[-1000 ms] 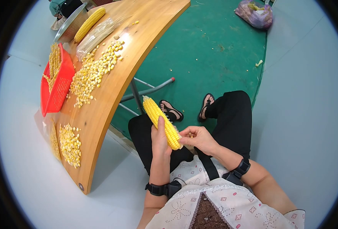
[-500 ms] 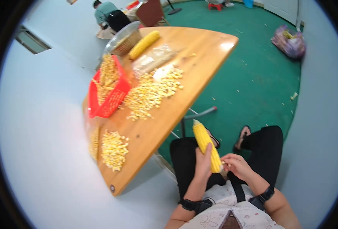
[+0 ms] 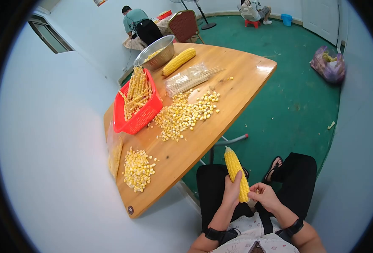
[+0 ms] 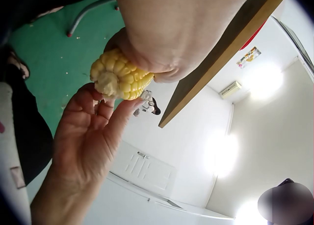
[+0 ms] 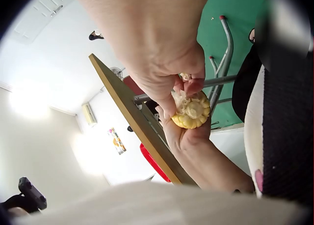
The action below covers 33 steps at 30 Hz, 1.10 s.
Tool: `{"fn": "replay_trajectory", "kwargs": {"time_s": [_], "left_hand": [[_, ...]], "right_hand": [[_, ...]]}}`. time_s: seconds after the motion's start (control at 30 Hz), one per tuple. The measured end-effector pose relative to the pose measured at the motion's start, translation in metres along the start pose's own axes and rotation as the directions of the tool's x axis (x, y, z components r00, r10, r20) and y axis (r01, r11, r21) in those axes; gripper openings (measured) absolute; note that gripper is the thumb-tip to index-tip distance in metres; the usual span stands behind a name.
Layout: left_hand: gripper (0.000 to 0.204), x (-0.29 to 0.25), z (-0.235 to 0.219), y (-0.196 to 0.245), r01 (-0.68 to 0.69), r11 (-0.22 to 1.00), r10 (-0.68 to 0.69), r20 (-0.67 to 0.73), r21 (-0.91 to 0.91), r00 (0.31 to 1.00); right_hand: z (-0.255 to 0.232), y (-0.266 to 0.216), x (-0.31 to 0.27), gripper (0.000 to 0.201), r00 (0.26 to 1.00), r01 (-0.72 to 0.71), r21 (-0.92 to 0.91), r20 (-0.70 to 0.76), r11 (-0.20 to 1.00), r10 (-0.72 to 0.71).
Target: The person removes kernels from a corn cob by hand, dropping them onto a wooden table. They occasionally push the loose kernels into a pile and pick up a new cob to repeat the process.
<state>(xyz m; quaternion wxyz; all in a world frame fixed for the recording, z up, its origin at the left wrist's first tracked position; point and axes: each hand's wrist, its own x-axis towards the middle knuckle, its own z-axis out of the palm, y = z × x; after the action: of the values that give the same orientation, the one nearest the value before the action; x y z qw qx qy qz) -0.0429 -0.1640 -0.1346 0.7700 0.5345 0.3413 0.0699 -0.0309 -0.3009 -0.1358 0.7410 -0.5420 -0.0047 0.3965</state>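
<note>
Toward 4 to 5 o'clock in the head view, over the person's lap, an ear of corn (image 3: 233,163) is held tilted, its stalk end nearest the body. The left hand (image 3: 231,189) grips it with fingers wrapped round its lower part, while the right hand (image 3: 268,198) pinches the edge of the stalk end, with loose kernels (image 5: 185,76) tucked in its curled fingers. On the tabletop (image 3: 241,67), a red basket (image 3: 146,119) of stripped cobs (image 3: 136,90) sits at 10 o'clock, a metal colander (image 3: 163,57) at 11, a second ear (image 3: 179,62) at 12, and a small kernel pile (image 3: 138,170) between 7 and 8; a larger pile (image 3: 186,114) lies near the centre.
</note>
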Motion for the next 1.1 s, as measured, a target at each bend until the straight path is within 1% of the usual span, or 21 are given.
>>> {"fn": "replay_trajectory", "kwargs": {"time_s": [0.03,0.13,0.37,0.47,0.5,0.53,0.57,0.63,0.67,0.7,0.77,0.9,0.93,0.97,1.03,1.07,1.1], "left_hand": [[0.032,0.0,-0.001,0.0,0.003,1.0,-0.003,0.002,-0.005,1.0],[0.036,0.0,-0.005,0.002,0.068,0.996,-0.065,0.05,-0.054,0.997],[0.029,-0.006,0.001,0.017,0.027,0.998,-0.024,0.054,-0.053,0.998],[0.029,-0.004,-0.001,0.015,0.021,0.997,-0.015,0.081,-0.074,0.997],[0.028,-0.005,0.0,0.018,0.035,0.996,-0.026,0.106,-0.08,0.994],[0.026,-0.001,-0.003,0.014,0.003,0.994,0.011,0.129,-0.111,0.992],[0.027,0.001,-0.004,0.012,0.033,0.995,-0.025,0.084,-0.094,0.996],[0.032,-0.004,-0.006,0.019,0.078,0.992,-0.06,0.171,-0.1,0.983],[0.034,-0.006,-0.004,0.02,0.068,0.992,-0.048,0.173,-0.108,0.984],[0.036,-0.005,-0.004,0.017,0.048,0.994,-0.032,0.153,-0.101,0.988],[0.037,-0.008,-0.005,0.019,0.038,0.995,-0.022,0.175,-0.092,0.984],[0.038,-0.008,-0.005,0.022,0.041,0.993,-0.021,0.18,-0.108,0.983],[0.037,-0.008,-0.004,0.021,0.025,0.996,-0.012,0.139,-0.09,0.99],[0.037,-0.008,-0.003,0.02,0.01,0.998,-0.001,0.131,-0.068,0.991],[0.036,-0.008,-0.003,0.018,-0.017,1.0,0.019,0.114,-0.023,0.993],[0.036,-0.008,-0.004,0.018,-0.03,1.0,0.03,0.134,-0.009,0.991],[0.035,-0.008,-0.004,0.018,-0.043,0.999,0.042,0.154,0.003,0.987]], "right_hand": [[0.002,-0.001,-0.001,0.02,1.0,-0.001,-0.005,-0.004,1.0,0.001],[0.003,-0.001,-0.001,0.019,1.0,0.011,0.019,-0.013,1.0,-0.011],[0.003,0.0,0.001,0.018,0.999,0.044,0.041,-0.001,0.998,-0.044],[0.007,-0.006,0.0,0.017,0.998,0.034,-0.104,-0.051,0.994,-0.04],[0.009,-0.007,0.0,0.017,0.996,0.045,-0.11,-0.066,0.993,-0.052],[0.009,-0.005,0.001,0.017,0.995,0.079,-0.102,-0.052,0.992,-0.085],[0.008,-0.004,0.001,0.016,0.994,0.103,-0.115,-0.034,0.988,-0.107],[0.007,-0.003,0.002,0.014,0.995,0.093,-0.085,-0.022,0.992,-0.095],[0.007,-0.004,0.002,0.013,0.994,0.111,-0.065,-0.009,0.992,-0.112],[0.006,-0.005,0.0,0.014,0.995,0.103,-0.056,0.0,0.993,-0.103],[0.005,-0.006,0.0,0.015,0.998,0.064,0.005,0.029,0.998,-0.064],[0.002,-0.008,0.001,0.016,0.994,-0.043,0.217,0.109,0.975,0.02],[0.002,-0.008,0.001,0.015,0.992,-0.073,0.256,0.117,0.964,0.044],[0.002,-0.008,0.002,0.015,0.99,-0.103,0.295,0.127,0.95,0.068],[0.002,-0.007,0.004,0.016,0.988,-0.123,0.341,0.132,0.932,0.082],[0.001,-0.006,0.004,0.017,0.987,-0.133,0.364,0.134,0.922,0.09],[0.002,-0.004,0.004,0.017,0.988,-0.122,0.325,0.135,0.938,0.082]]}}
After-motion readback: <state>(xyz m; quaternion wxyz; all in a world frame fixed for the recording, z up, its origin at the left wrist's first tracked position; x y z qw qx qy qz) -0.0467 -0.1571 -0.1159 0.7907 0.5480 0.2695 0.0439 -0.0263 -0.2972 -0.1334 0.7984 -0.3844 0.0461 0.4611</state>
